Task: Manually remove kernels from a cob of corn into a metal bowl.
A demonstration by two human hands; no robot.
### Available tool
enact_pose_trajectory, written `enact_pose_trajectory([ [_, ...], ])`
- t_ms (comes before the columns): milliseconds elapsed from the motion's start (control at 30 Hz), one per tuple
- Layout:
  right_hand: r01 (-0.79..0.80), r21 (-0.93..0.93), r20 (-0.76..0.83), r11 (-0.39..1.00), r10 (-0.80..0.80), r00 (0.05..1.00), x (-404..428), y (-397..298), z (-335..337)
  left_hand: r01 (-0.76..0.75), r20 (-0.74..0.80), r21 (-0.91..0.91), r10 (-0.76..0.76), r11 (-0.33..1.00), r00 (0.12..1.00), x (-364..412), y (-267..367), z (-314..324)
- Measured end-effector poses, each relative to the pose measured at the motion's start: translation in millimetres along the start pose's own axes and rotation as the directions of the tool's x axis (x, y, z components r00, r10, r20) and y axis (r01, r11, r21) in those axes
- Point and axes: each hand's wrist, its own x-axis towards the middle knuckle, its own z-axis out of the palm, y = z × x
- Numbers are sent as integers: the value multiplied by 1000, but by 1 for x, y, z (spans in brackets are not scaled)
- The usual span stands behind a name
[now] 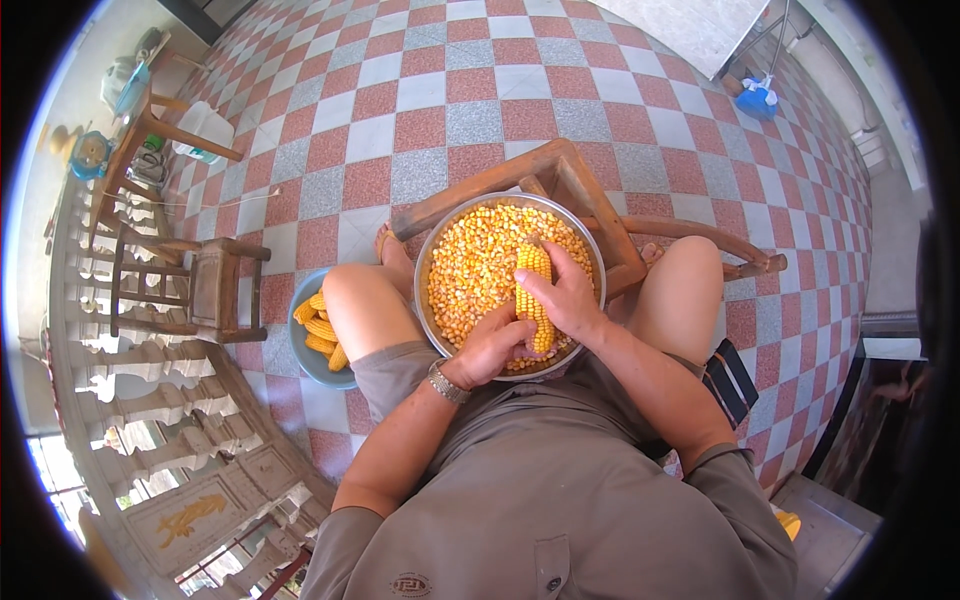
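An ear of dried yellow corn (534, 289) is held between both my hands, tilted nearly upright in the picture. My right hand (566, 294) wraps its upper part, with the thumb lying across the kernels. Around the lower end closes my left hand (491, 341), a metal-banded watch (448, 382) on its wrist. Rows of kernels still cover the visible side of the ear. Directly beneath is a round metal basin (421, 300) holding a thick layer of loose yellow kernels (476, 259). The ear hides part of the kernels below it.
The basin rests over a wooden stool or chair frame (480, 184) between my knees. Left of my leg, a blue plastic basin (300, 360) holds several corn ears (321, 330). A small wooden chair (225, 289) stands by the balustrade (142, 360). A white bucket (204, 131) stands farther off.
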Motion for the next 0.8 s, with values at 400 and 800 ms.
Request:
enact_pose_trajectory([
  [400, 4, 2, 39, 1000, -4, 999, 0, 7, 0, -26, -72, 53, 30, 998, 997, 0, -1, -1],
  [800, 6, -1, 47, 1000, -6, 999, 0, 6, 0, 5, -90, 356, 29, 934, 996, 2, -6, -11],
])
